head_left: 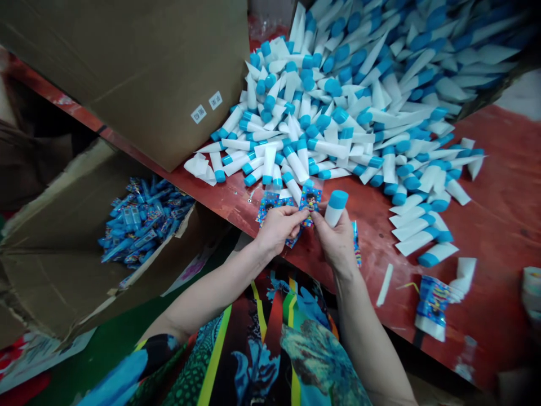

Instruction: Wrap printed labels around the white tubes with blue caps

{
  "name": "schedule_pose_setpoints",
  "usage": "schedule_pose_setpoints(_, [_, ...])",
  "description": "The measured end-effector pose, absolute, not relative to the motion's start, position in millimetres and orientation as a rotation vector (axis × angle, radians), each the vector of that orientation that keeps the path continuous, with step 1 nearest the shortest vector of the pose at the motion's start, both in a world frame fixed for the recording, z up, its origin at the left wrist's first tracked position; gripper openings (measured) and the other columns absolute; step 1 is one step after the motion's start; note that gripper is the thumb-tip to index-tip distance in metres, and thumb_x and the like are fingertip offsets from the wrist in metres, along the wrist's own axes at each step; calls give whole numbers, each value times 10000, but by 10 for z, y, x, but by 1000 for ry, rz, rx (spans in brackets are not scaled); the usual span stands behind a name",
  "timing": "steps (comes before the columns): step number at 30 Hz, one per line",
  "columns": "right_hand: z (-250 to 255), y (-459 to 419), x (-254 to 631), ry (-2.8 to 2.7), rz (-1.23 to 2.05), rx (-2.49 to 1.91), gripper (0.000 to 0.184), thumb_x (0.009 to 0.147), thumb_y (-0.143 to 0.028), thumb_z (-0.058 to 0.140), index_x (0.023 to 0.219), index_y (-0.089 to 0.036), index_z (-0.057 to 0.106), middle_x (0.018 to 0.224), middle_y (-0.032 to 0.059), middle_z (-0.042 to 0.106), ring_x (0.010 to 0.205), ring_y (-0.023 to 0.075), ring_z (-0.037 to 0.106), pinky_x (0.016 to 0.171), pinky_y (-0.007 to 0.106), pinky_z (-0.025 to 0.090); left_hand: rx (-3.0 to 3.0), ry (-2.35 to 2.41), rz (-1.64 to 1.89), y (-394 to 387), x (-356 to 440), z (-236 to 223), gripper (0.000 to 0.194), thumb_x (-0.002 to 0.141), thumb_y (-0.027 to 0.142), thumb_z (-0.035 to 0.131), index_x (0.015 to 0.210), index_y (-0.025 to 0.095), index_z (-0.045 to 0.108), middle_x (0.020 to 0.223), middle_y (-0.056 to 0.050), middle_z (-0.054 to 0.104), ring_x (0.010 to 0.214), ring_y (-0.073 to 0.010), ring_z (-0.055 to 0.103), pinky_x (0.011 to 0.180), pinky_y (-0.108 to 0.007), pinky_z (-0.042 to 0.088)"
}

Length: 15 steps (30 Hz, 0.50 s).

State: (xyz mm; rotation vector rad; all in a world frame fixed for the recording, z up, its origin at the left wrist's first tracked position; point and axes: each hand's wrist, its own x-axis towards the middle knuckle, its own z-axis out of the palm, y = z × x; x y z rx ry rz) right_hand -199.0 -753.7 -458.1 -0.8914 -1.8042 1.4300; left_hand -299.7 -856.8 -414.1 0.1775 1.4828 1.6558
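Note:
My left hand (279,227) is closed, its thumb and fingertips pinching the lower edge of a small blue printed packet (311,197) with a clear top. From the other side, the thumb of my right hand (337,245) meets that same packet. Between the fingers and palm of my right hand stands a white tube with a blue cap (335,210), cap end up. More printed packets (270,204) lie under and behind my left hand. Another packet (356,243) shows partly beside my right hand. The far fingers of my right hand are hidden.
A large heap of white tubes (333,148) with blue caps covers the back of the red table (372,282). A cardboard box (169,73) stands back left. Below it, an open carton (51,254) holds blue packaged tubes (139,223). A blue-and-white packet (433,307) lies right.

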Motion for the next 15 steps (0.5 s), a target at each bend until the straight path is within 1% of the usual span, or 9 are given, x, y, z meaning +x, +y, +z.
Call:
schedule_pose_setpoints(4, [-4584,-7578,-2003,-1797,1393,-939,361,852,-626,804,969,-326,640,904,26,774,877,291,728,833,465,654,47,1505,1684,-8529,-2927,-4212,427,942,298,923,656,172,631,442,55,458,417,-56,360,501,-249,188])
schedule_pose_setpoints(7, [-4583,-7628,-2019,-1785,1371,-935,350,858,-624,779,934,-337,594,861,15,736,824,279,689,795,447,629,19,1492,1691,-8533,-2914,-4253,426,934,289,935,664,176,625,444,60,461,407,-55,353,494,-249,176])
schedule_pose_setpoints(10, [-4569,-7668,-2030,-1780,1369,-909,330,876,-615,743,922,-342,563,846,12,703,812,275,660,788,440,611,8,1458,1687,-8541,-2926,-4264,447,935,276,940,656,181,604,446,64,458,392,-49,345,480,-245,175])
schedule_pose_setpoints(12, [-4550,-7679,-2021,-1792,1374,-892,330,895,-606,735,931,-334,552,864,19,705,826,268,654,812,437,605,6,1412,1664,-8548,-2951,-4254,449,977,290,908,666,178,605,460,60,461,384,-46,349,469,-245,169])
schedule_pose_setpoints(15, [-4520,-7675,-1989,-1822,1379,-854,319,906,-572,736,950,-310,560,876,24,695,821,251,645,811,422,582,4,1334,1652,-8554,-3006,-4220,424,1075,327,804,719,163,643,523,37,515,390,-46,388,459,-242,190])
